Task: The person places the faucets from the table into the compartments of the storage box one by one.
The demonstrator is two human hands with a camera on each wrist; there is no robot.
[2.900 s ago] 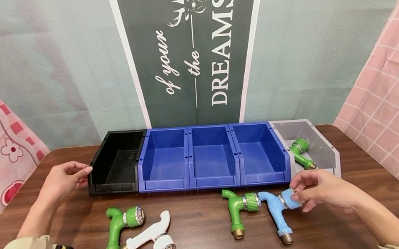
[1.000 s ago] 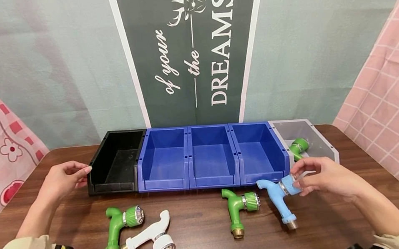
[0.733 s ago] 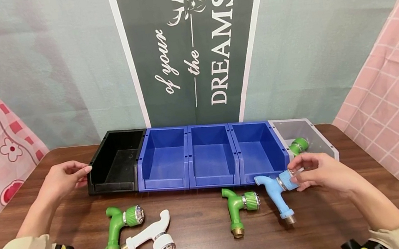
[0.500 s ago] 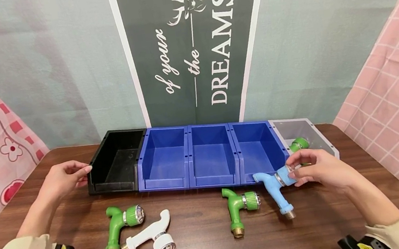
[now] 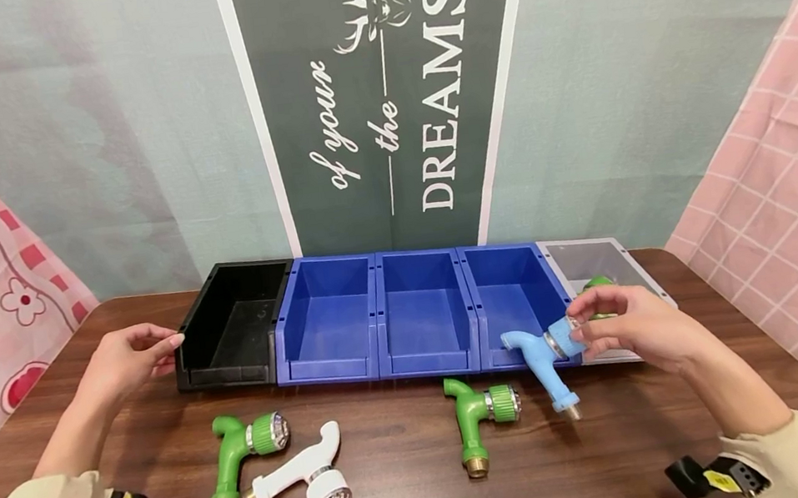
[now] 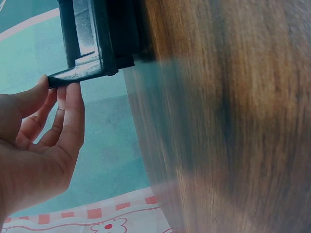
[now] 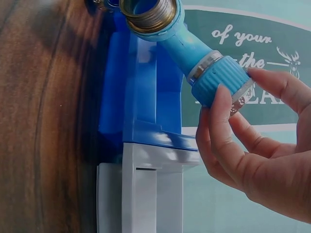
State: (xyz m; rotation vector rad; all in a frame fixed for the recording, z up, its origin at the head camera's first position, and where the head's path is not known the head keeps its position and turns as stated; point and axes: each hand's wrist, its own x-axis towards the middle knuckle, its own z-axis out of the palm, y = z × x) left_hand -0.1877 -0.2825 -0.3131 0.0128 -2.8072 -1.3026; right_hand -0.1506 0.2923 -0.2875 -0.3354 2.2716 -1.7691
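My right hand (image 5: 632, 328) pinches a light blue tap (image 5: 547, 368) by its ribbed knob, raised in front of the rightmost blue bin. In the right wrist view the tap's brass threaded end (image 7: 153, 19) points toward the camera, and thumb and fingers grip the knob (image 7: 221, 80). At the far left, my left hand (image 5: 128, 360) pinches the side rim of a black bin (image 5: 228, 377); the left wrist view has thumb and fingertips on that rim (image 6: 77, 75). A grey bin (image 5: 639, 264) at the right holds a green tap (image 5: 598, 282), partly hidden behind my right hand.
Three blue bins (image 5: 339, 368) stand joined between the black and grey ones. On the wooden table (image 5: 398, 468) lie a green tap (image 5: 231, 465) and a white tap (image 5: 299, 468) at left, plus another green tap (image 5: 471, 424) in the middle. A curtain hangs behind.
The right hand has lifted the blue tap off the table and carried it up and slightly left, to the front of the rightmost blue bin. The left hand has stayed on the black bin.
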